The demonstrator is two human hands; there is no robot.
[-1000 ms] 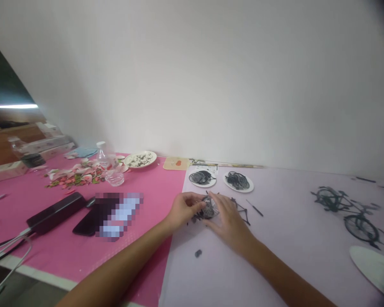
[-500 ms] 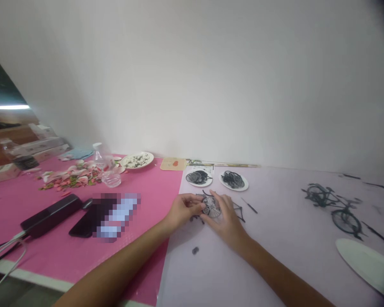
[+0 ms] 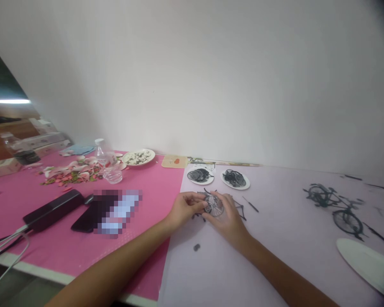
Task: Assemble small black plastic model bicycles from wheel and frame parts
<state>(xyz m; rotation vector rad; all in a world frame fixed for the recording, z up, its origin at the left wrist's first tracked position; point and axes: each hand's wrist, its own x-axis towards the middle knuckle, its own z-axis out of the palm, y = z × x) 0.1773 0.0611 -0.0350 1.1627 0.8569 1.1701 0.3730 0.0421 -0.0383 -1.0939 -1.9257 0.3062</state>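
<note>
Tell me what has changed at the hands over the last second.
The spoked wheel has shifted slightly right relative to the dark frame, and more of its spokes show. The left hand keeps hold of it; the right hand stays curved at its right edge. The thin tool and small dark piece stay put.

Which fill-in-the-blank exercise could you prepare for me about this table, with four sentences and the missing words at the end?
1. Between the fingers of the left hand and the right hand is a round, spoked ____.
2. Beyond the hands, near the wall, two small white ____ carry black parts.
3. The heap of petals lies on the ____-coloured half of the table.
4. The small bicycle is on the person's ____ side.

Missing words: wheel; plates; pink; right.
</note>
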